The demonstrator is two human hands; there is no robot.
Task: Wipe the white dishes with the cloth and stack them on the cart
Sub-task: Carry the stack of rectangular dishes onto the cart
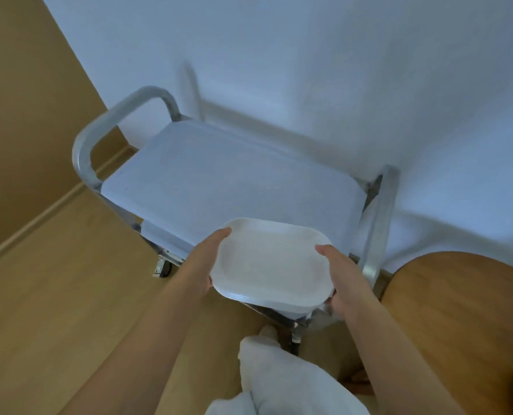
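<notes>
I hold a white, rounded-rectangular dish (271, 263) level above the near edge of the cart (219, 175). My left hand (205, 259) grips its left rim, thumb on top and fingers underneath. My right hand (343, 283) grips the right rim the same way. The cart has a pale flat top shelf and a grey metal frame with a curved handle at the left. A white cloth (279, 375) hangs below the dish at the bottom of the view, draped in front of me.
A white wall stands right behind the cart. Wooden floor (54, 280) spreads to the left. A round wooden table edge (459, 310) sits at the right, close to my right arm. A cart wheel (163, 268) shows below the shelf.
</notes>
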